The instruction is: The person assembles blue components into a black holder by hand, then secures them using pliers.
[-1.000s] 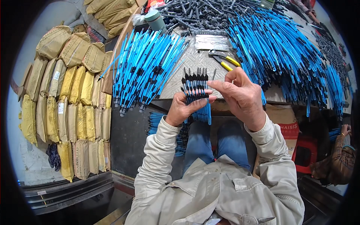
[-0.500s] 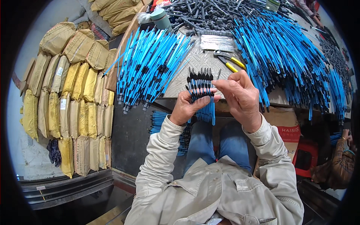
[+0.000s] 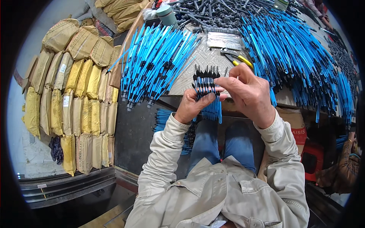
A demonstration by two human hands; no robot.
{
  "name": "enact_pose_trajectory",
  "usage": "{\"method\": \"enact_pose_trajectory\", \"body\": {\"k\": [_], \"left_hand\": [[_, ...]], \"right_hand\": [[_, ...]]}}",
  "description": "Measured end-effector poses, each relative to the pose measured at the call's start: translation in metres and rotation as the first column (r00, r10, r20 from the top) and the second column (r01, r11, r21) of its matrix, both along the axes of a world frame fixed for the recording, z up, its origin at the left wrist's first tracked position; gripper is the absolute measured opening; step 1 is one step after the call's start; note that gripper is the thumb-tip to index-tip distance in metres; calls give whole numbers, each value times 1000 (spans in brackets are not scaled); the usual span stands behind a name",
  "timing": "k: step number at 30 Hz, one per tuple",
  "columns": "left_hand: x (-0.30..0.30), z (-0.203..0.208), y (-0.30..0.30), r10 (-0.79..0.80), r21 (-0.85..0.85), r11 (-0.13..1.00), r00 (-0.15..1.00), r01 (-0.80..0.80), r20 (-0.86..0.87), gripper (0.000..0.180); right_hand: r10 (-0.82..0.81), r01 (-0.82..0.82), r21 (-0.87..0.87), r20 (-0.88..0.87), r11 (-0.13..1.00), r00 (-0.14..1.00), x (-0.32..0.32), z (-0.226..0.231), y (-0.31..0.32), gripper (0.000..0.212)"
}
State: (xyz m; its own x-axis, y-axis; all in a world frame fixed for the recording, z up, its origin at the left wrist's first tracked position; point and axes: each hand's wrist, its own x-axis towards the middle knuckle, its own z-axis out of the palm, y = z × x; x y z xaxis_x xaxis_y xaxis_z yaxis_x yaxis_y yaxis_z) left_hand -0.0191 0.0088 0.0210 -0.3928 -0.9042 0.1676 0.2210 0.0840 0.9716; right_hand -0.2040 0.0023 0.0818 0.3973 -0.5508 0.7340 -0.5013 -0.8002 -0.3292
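Note:
In front of my chest, my left hand (image 3: 193, 105) is closed round a fanned bundle of thin blue sticks (image 3: 211, 111) with black ends. The thumb presses across their black sections, and the dark tips stand up in a row above my fingers. My right hand (image 3: 254, 95) is pinched at the right side of that row, its fingertips against the black tips. Whatever lies between those fingertips is hidden. Just beyond the right hand, pliers (image 3: 236, 57) with yellow handles rest on the patterned tabletop (image 3: 187, 72).
Loose blue sticks cover the table in a left pile (image 3: 156, 62) and a larger right pile (image 3: 289, 53). Behind are a stack of silvery strips (image 3: 224, 40), a lidded cup (image 3: 166, 16) and heaped dark parts (image 3: 213, 13). Wrapped packages (image 3: 81, 79) stand at left. Another person (image 3: 344, 163) is at right.
The view has shifted slightly. My right fingertips have come a little further left over the black tips, and that hand has turned somewhat. My left hand keeps its hold on the bundle.

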Motion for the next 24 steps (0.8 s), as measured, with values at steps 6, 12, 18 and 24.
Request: {"method": "enact_pose_trajectory", "body": {"k": [6,12,18,24], "left_hand": [[1,-4,2,1,-13,1000,999,-1,50,28],[5,-3,3,-13,4,1000,997,13,77,29],[8,-11,1,-74,66,995,997,74,-1,34],[6,-11,3,-76,17,997,993,78,-95,43]], "right_hand": [[25,-31,72,76,997,997,3,-10,1,22],[70,-71,43,10,997,997,-1,-5,-3,20],[120,-125,50,100,991,988,0,-13,-7,20],[106,-111,53,78,992,991,-2,-12,-7,19]]}}
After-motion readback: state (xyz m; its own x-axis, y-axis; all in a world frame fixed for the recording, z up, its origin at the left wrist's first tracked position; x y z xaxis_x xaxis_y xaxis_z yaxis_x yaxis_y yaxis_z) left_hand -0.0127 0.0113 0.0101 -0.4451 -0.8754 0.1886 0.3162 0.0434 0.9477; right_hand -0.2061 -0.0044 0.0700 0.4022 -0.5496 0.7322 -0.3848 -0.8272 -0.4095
